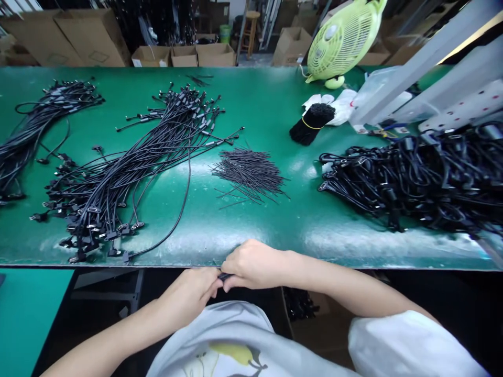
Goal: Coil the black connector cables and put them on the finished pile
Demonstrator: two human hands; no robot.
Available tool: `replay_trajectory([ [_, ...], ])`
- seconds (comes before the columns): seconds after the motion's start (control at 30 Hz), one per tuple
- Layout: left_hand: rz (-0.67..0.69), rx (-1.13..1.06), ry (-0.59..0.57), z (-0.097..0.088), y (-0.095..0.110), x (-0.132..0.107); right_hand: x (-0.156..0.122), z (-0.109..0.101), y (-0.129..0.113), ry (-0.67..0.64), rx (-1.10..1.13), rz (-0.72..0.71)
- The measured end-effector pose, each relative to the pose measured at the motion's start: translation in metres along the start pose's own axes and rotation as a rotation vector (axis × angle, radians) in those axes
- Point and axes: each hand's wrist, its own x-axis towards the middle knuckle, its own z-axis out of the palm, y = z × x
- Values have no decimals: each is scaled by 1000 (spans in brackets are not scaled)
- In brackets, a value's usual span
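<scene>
My left hand (188, 296) and right hand (254, 265) curl shut, pinching a small black cable piece (225, 276) between them at the front edge of the green workbench (251, 251). Loose black cables (118, 178) lie ahead.

Left hand (187, 296) and right hand (253, 264) together pinching small black cable end (225, 276), just off front edge of green bench (251, 104). On bench: black cables (129, 173) fanned out, loose short wires (247, 175), tied wire bundle (313, 121), tangled cable pile (408, 183) at right. Behind: green fan (341, 39), cardboard boxes (202, 55).
</scene>
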Motion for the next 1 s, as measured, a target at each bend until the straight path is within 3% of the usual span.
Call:
replay_trajectory([
  [0.07, -29, -135, 13, -1, -5, -1, -16, -13, 20, 40, 289, 19],
  [0.13, -98, -354, 107, -5, -13, 1, -36, -23, 52, 287, 408, 196],
  [0.2, -138, -607, 258, -11, -21, 5, -55, -25, 89, 622, 279, 507],
  [0.27, -128, -835, 375, -12, -25, 13, -67, -20, 122, 833, 34, 767],
  [0.33, -116, -997, 393, -9, -24, 21, -72, -11, 145, 872, -170, 885],
  [0.4, -108, -1073, 365, -3, -18, 28, -71, -4, 153, 846, -309, 909],
  [0.53, -115, -1148, 373, 5, -12, 35, -72, -3, 146, 913, -445, 971],
  [0.67, -108, -1206, 373, 6, -13, 34, -83, -9, 134, 1050, -376, 965],
  [0.77, -61, -1234, 375, 8, -11, 33, -80, -5, 111, 1259, -284, 942],
  [0.83, -18, -1241, 370, 11, -8, 34, -63, 5, 82, 1366, -100, 874],
  [0.9, 23, -1238, 346, 14, -4, 35, -37, 20, 49, 1291, 176, 708],
  [1.0, 51, -1186, 332, 15, -1, 37, 4, 41, 4, 1056, 452, 444],
])
